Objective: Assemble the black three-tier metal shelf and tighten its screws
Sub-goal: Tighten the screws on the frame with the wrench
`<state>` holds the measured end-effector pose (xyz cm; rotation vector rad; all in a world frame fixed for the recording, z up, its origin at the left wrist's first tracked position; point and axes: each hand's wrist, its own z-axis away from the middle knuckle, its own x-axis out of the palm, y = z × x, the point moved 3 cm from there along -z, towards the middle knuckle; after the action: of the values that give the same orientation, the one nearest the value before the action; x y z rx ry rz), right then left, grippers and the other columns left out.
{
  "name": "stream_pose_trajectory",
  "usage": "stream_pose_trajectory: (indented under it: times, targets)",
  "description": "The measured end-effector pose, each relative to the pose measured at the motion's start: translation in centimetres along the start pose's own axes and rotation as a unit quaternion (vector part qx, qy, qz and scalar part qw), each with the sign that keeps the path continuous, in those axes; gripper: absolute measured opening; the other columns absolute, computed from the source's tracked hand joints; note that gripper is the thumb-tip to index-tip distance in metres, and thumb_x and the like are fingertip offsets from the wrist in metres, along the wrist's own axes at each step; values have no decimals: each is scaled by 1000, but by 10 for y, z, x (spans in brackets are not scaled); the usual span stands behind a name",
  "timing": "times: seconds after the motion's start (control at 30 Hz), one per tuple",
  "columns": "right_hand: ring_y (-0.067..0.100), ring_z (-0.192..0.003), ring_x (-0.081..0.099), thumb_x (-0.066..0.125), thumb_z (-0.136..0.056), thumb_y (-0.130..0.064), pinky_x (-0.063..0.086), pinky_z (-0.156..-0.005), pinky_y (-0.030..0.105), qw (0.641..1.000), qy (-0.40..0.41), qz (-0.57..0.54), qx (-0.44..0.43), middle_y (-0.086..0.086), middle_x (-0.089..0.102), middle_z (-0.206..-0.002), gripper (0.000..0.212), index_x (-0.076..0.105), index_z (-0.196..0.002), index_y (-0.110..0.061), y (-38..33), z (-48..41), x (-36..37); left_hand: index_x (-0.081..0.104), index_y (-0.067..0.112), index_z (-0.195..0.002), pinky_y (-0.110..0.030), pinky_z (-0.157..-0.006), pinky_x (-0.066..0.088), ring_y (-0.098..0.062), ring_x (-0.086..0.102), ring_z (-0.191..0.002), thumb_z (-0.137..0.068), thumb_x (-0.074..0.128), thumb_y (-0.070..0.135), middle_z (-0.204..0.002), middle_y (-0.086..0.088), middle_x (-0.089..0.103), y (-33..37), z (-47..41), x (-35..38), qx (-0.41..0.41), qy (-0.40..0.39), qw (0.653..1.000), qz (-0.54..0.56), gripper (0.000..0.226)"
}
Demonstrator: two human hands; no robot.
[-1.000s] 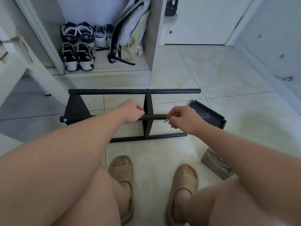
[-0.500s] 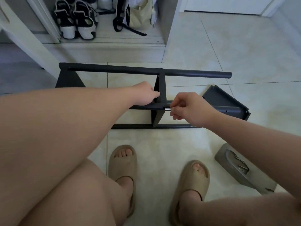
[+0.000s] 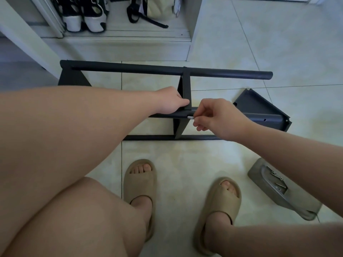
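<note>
Left hand (image 3: 171, 102) clenched round the rigid, probably light shelf frame's (image 3: 167, 71) middle tube; right hand (image 3: 217, 117) pinches a small, easily dropped hex key (image 3: 190, 117) at its joint.

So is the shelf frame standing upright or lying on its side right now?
Lying on its side. The shelf frame has its long tubes running level along the floor tiles, and the triangular end panel stands on its edge.

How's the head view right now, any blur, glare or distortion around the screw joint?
Head view: dim, soft light, no glare; the small metal tool in the right hand reads sharp against the black shelf frame; wide-angle lens bows the top tube and stretches the forearms at the edges.
</note>
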<state>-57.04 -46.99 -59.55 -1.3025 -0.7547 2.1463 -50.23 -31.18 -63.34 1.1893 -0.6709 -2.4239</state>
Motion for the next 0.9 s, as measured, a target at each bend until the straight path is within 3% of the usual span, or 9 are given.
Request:
stream_pose_trajectory:
  times: [0.17,0.27,0.37,0.43,0.53,0.63,0.7,0.83,0.9]
  targets:
    - [19,-78,72,66,-93,-10,60,-79,50,1000,7,13,-11,0,76,-77,13,65,-83,-19,-1,2,2,36,15,-66,-33,-58,25,-20,33,-64,-105,40,38,-69,-3,35,2,1,1,4,-19,999,-28,45]
    - [7,-71,68,65,-94,-10,58,-64,37,999,-2,43,-20,-1,74,-77,14,63,-84,-20,1,1,7,37,15,-67,-34,-62,27,-22,35,-70,-106,38,37,-71,-4,37,2,1,2,6,-26,999,-39,44]
    - [10,-72,68,64,-94,-8,48,-48,18,998,3,51,-29,3,73,-80,21,60,-80,-23,0,-1,10,45,12,-74,-34,-71,31,-25,39,-78,-105,40,39,-77,-6,43,0,-1,2,-2,-31,999,-29,42]
    - [13,-74,69,64,-94,-8,44,-46,13,998,7,52,-33,6,73,-81,19,60,-81,-22,0,-2,12,53,10,-83,-34,-77,35,-27,44,-83,-104,41,42,-85,-8,49,-2,-3,1,-12,-33,999,-22,41]
    - [17,-75,68,63,-94,-7,40,-43,11,998,7,56,-38,9,73,-82,9,63,-88,-13,2,-4,17,49,11,-77,-34,-78,35,-27,46,-83,-104,42,45,-84,-7,49,-3,-5,2,-22,-35,999,-20,44]
    - [5,-63,61,62,-94,-7,38,-42,12,997,9,59,-49,10,72,-79,6,64,-89,-10,3,-6,19,51,11,-82,-35,-79,36,-27,47,-84,-104,42,46,-85,-6,51,-3,-5,2,-27,-33,999,-18,42]
    - [5,-64,63,61,-94,-6,39,-42,13,997,13,59,-54,10,72,-79,6,64,-90,-9,3,-7,20,54,10,-85,-35,-79,37,-26,49,-85,-103,42,46,-88,-7,53,-3,-5,2,-25,-33,999,-22,42]
    - [16,-75,66,58,-96,-8,42,-42,16,997,23,62,-43,8,73,-82,12,63,-88,-14,4,-9,21,51,11,-78,-34,-77,35,-26,46,-83,-104,42,45,-83,-6,50,-2,-5,2,-26,-33,999,-24,43]
    - [17,-76,67,60,-96,-8,49,-49,23,998,31,53,-32,5,73,-79,19,62,-82,-20,3,-10,21,49,12,-74,-34,-76,35,-25,45,-82,-104,41,45,-82,-5,48,-2,-5,2,-27,-31,999,-25,45]
